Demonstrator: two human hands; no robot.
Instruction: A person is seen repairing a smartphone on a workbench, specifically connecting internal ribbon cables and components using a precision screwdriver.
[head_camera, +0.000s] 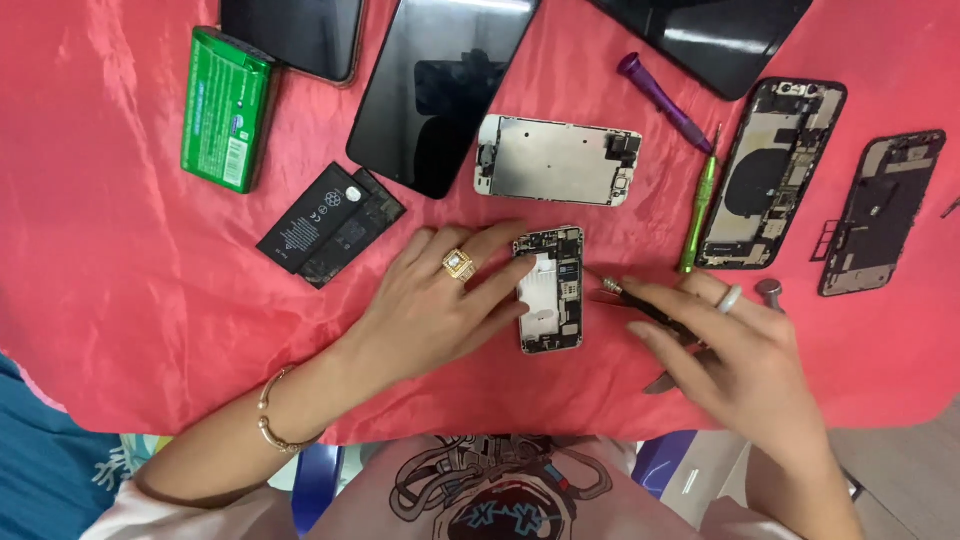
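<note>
Left hand (445, 300) lies flat on the red cloth (120, 300) over the tabletop, fingers spread, fingertips pressed on the left edge of the small opened phone chassis (550, 290), probably to pin it so it can't slide on the slick fabric. Right hand (735, 350) pinches a dark screwdriver (640, 303) in a pen-like grip, tip angled at the chassis's right edge, just touching or a hair off; can't tell which. Chassis sits centre, between both hands, internals up.

Beyond: detached display panel (555, 160) lies back-up just above the chassis, parked close. Left of it, two black batteries (330, 225) overlapping, and a green box (225, 110). Green driver (700, 210) and purple pry tool (665, 100) lie within the right hand's reach. Two more gutted phone frames (770, 170) sit far right; dark-screened devices (440, 80) line the far edge.
</note>
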